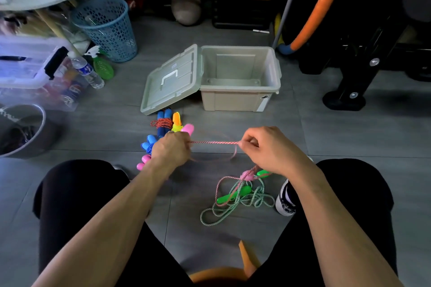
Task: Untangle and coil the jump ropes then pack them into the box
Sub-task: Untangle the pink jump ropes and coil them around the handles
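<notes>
My left hand (171, 147) grips a pink jump-rope handle (188, 129) and the pink twisted rope (214, 142), which stretches taut to my right hand (268, 149), pinching it. More of that rope loops blurred below the hands and runs down to a second pink handle (247, 175). A tangled green rope (235, 205) with green handles lies on the floor by my right foot. Coiled ropes with blue (163, 121), orange-yellow (176, 121), light blue (148, 143) and pink (143, 162) handles lie in front of the open beige box (235, 100), whose inside shows nothing.
The box lid (171, 79) leans open to the left. A blue mesh basket (107, 28), a water bottle (87, 72) and clear storage bins (35, 65) stand at the left. A metal bowl (21, 130) sits near left. Black equipment legs (349, 91) stand at right.
</notes>
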